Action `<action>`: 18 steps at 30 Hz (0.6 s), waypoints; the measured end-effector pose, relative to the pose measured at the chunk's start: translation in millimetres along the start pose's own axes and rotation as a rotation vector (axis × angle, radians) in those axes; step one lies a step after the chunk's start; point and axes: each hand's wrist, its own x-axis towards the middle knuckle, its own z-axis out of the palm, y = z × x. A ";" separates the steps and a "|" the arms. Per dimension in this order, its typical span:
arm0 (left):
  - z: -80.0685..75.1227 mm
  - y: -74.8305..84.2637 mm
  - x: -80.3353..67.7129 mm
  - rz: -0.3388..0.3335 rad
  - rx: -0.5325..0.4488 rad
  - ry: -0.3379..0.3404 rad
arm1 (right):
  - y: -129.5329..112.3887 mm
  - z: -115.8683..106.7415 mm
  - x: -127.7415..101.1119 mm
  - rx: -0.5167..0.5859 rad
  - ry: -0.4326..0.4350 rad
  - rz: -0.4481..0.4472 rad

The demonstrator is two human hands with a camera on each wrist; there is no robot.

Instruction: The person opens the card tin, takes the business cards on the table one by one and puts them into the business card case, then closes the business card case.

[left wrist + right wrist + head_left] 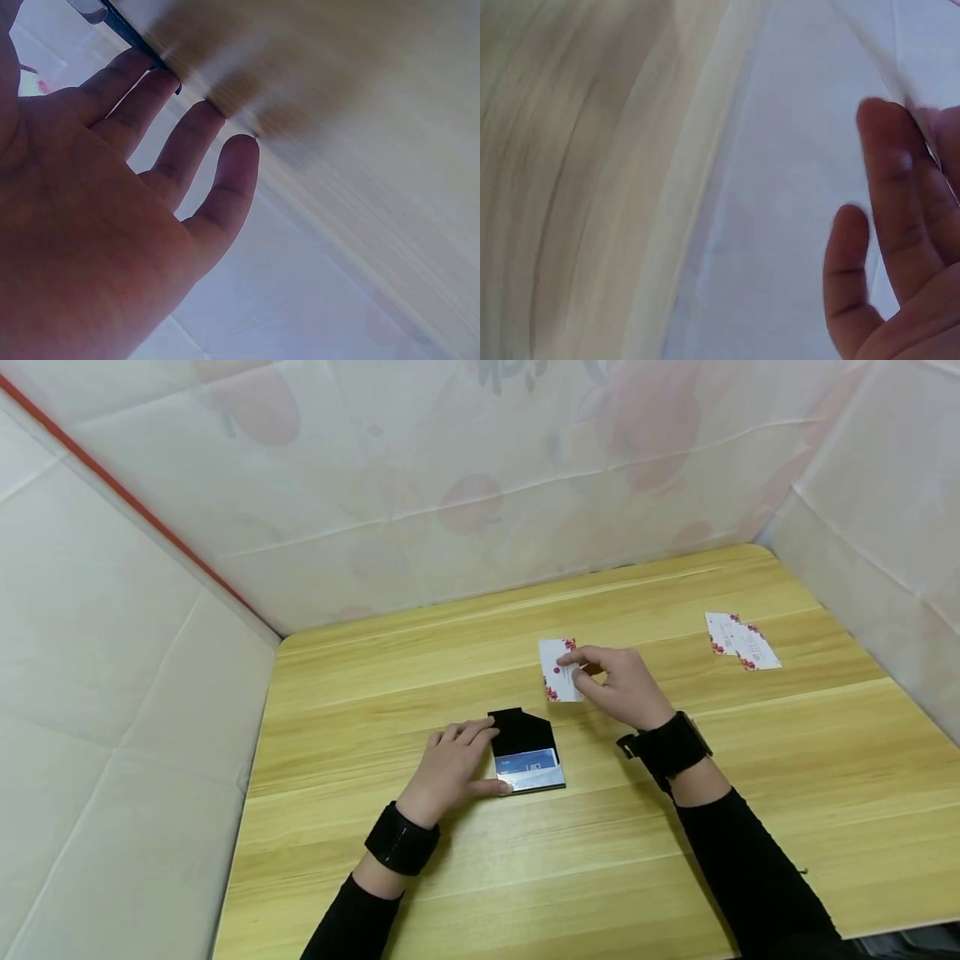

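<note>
now left hand (450, 766) steadying card case (527, 752), right hand (621, 685) pinching card (559, 670)

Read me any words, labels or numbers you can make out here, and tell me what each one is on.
No text can be read for certain.
Blue card in the open black card case: pale lettering, too blurred to read.
White floral card pinched by the right hand: small print, too small to read.
Two white cards at the far right of the table: print too small to read.
Both wrist views: no text.
</note>
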 end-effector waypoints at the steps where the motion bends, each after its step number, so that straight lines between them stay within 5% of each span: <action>1: 0.2 -0.1 -0.2 0.002 -0.002 0.004 | 0.2 0.5 0.2 0.003 -0.003 -0.009; 18: 0.2 -1.3 -1.6 0.002 0.004 0.022 | -1.2 8.0 1.8 0.018 -0.067 -0.050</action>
